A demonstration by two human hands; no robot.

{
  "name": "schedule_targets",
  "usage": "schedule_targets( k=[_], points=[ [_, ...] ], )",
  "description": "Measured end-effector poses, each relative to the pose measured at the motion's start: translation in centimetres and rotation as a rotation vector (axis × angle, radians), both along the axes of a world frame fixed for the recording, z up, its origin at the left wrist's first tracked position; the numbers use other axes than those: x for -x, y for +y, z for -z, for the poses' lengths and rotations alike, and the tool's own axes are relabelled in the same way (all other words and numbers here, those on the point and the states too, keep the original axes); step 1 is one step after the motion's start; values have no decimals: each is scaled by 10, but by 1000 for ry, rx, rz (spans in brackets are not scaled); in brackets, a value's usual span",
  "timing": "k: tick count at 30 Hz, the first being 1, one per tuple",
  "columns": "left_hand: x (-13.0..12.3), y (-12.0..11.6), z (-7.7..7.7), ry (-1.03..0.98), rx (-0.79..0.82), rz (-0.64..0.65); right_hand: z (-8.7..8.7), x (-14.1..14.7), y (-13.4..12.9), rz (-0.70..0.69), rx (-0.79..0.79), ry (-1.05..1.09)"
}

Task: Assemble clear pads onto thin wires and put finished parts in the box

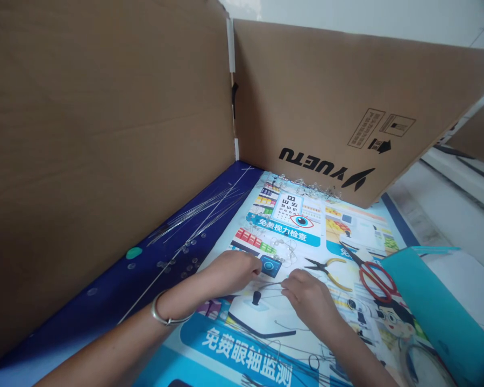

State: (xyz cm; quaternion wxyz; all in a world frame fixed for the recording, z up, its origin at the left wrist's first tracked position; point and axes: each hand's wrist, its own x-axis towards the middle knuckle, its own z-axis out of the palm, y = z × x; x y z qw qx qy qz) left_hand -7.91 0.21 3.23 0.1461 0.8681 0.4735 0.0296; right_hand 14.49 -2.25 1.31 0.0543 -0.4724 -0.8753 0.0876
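My left hand (234,273), with a silver bangle (161,314) on its wrist, is closed in a pinch over the printed sheet. A thin wire (269,283) spans the gap from it to my right hand (308,298), whose fingertips pinch the other end. Just beyond both hands lies a loop of wire with clear beads (284,251). Pliers (331,271) with yellow handles rest near my right hand, and red-handled scissors (374,277) lie further right. Loose wires (282,349) spread on the sheet between my forearms.
Tall cardboard panels (116,118) stand at the left and back. Straight wires (197,215) and loose clear beads (189,252) lie on the dark blue strip, beside a green disc (134,253). More beaded wire pieces (310,189) sit by the back panel. A teal folder (439,312) lies right.
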Motion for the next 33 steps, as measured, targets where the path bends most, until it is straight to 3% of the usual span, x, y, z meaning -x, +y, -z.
schedule_targets(
  k=[10,16,22,33],
  points=[
    [-9,-4,5,-84,50,25,-8,-25,17,101,127,213],
    [-18,-8,11,-118,93,22,-8,-25,15,79,216,183],
    [-23,-10,20,-142,97,27,-3,-20,11,79,205,159],
    [-25,-10,20,-159,108,1,7,-14,7,126,95,112]
  ],
)
